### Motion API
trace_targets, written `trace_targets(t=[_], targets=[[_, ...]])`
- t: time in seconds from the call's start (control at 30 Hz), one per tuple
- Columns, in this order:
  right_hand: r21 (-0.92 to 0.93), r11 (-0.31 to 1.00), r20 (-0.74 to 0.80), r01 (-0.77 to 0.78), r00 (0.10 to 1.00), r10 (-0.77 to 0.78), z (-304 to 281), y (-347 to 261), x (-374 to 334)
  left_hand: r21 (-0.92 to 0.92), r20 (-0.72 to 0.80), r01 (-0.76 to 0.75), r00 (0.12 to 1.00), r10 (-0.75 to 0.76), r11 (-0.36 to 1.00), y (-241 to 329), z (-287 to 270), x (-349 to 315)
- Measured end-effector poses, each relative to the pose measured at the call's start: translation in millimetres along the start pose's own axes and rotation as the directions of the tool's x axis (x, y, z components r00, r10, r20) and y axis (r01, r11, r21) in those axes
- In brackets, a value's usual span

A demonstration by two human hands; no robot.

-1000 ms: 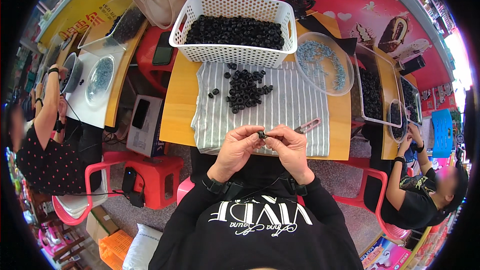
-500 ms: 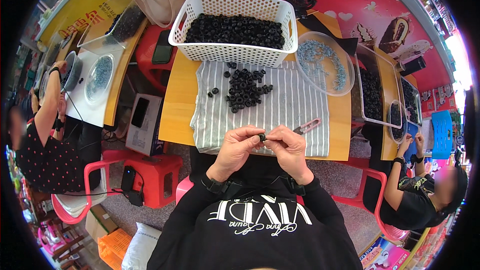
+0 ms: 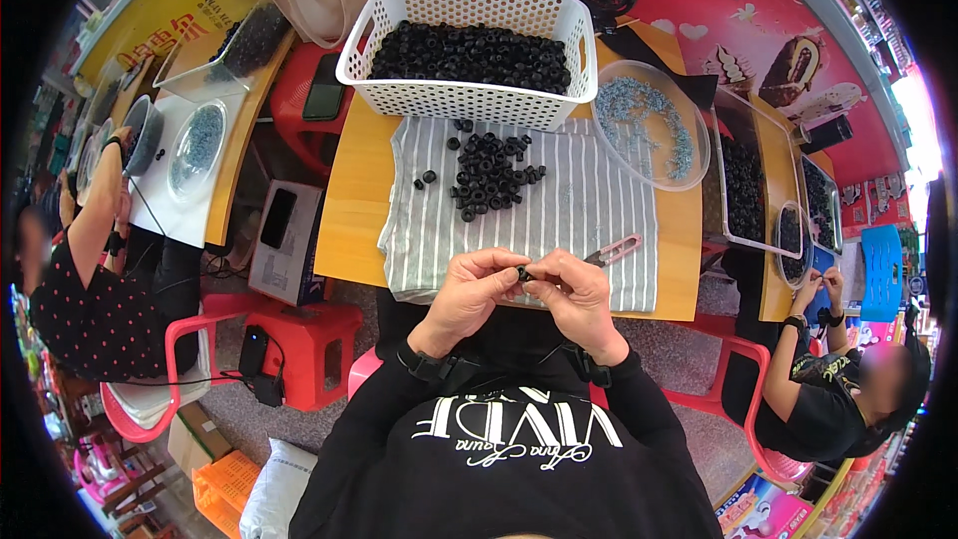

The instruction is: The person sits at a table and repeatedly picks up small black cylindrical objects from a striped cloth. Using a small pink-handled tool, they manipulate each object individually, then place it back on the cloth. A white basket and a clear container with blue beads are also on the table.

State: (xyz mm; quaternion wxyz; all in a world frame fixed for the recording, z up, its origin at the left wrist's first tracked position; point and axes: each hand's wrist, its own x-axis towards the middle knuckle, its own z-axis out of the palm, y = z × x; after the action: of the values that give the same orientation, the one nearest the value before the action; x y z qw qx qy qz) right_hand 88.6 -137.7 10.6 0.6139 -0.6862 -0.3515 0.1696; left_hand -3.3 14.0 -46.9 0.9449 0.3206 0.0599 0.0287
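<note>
Lower centre of frame: black top (image 3: 499, 489), long-sleeved. Large white block lettering (image 3: 519, 423) across chest, smaller white script (image 3: 524, 454) just below it in view; both read upside down. Sleeves black, long. Left hand (image 3: 465, 297) bare, black wristband (image 3: 424, 363) with dark boxy fitting. Right hand (image 3: 573, 301) bare, similar black band (image 3: 593, 369), dark casing.

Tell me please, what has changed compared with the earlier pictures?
At right, one co-worker's hand moved lower in the picture. The person's left hand and right hand still hold a small black piece; nothing was let go. Basket, pile and scissors stayed.
</note>
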Motion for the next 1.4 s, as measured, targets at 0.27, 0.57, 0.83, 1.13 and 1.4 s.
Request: trace_targets(t=[0.27, 0.57, 0.83, 1.13, 1.4], targets=[[-0.071, 0.988, 0.021, 0.140, 0.990, -0.138, 0, 10, 0, -0.010, -0.051, 0.024, 0.998, -0.024, 1.000, 1, 1, 1], [-0.085, 0.995, 0.053, 0.050, 0.998, -0.045, 0, 13, -2, 0.026, -0.014, 0.030, 0.999, -0.029, 0.999, 0, -5, 4], [-0.124, 0.986, 0.286, 0.110, 0.956, -0.071, -11, 4, 9, -0.038, 0.078, 0.123, 0.990, -0.120, 0.992, 15, -1, 5], [-0.145, 0.969, 0.229, 0.198, 0.960, -0.162, -3, 16, 5, 0.011, 0.086, 0.152, 0.984, -0.153, 0.988, 15, -1, 6], [-0.151, 0.984, 0.194, 0.099, 0.979, -0.069, -8, 14, 4, 0.096, 0.045, 0.107, 0.993, -0.112, 0.990, 20, 4, 8]])
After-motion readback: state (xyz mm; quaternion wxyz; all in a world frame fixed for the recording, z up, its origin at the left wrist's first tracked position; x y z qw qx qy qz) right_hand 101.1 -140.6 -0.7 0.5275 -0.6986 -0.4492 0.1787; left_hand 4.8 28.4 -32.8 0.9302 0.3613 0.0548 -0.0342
